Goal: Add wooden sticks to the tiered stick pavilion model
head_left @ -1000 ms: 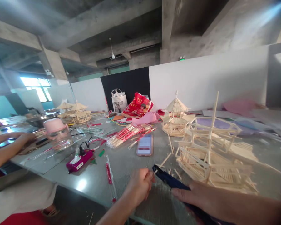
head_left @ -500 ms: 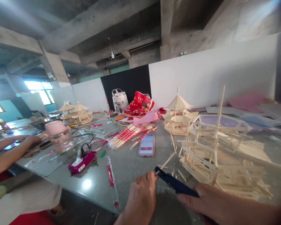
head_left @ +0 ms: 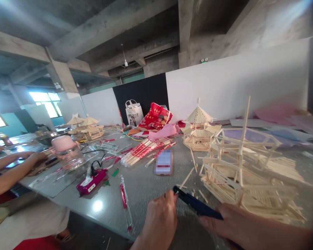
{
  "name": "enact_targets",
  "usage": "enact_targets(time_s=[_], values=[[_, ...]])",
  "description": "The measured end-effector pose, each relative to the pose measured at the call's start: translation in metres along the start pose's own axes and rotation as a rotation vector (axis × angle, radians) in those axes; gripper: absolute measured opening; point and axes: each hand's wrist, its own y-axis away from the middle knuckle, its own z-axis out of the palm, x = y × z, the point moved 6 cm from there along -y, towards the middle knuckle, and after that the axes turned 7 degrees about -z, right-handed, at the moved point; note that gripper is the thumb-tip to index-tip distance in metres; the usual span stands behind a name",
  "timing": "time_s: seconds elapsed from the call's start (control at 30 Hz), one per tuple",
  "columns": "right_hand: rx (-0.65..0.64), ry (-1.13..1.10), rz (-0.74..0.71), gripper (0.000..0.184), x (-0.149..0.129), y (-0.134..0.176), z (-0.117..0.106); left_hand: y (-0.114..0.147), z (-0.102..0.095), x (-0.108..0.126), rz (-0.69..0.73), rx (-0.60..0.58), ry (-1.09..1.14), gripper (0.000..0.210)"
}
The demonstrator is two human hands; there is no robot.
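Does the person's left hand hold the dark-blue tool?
No, the right hand grips the dark-blue tool, whose tip is beside the left hand.

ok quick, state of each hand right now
Right hand: closed, holding the dark blue tool.
Left hand: closed by the tool's tip; whether it holds anything cannot be told.

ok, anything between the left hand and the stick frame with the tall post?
Yes: the dark tool in the right hand crosses in front of the left hand, and loose sticks lie between tool and frame.
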Motion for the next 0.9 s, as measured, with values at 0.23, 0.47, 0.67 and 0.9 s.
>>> enact_targets(time_s=[0.23, 0.47, 0.67, 0.9], values=[[-0.003, 0.019, 0.026, 0.034, -0.011, 0.008, -0.003, -0.004, 0.001, -0.002, 0.003, 0.012, 0.057, 0.03], [0.089, 0.029, 0.042, 0.041, 0.007, -0.013, 0.004, -0.016, 0.007, -0.001, 0.036, -0.01, 0.095, 0.033], [0.077, -0.05, 0.035, 0.046, 0.006, -0.02, 0.007, -0.019, 0.004, 0.004, 0.093, -0.032, 0.011, 0.027], [0.103, -0.176, 0.0, 0.049, 0.009, -0.008, 0.009, -0.022, -0.008, 0.004, 0.142, 0.021, -0.034, 0.028]])
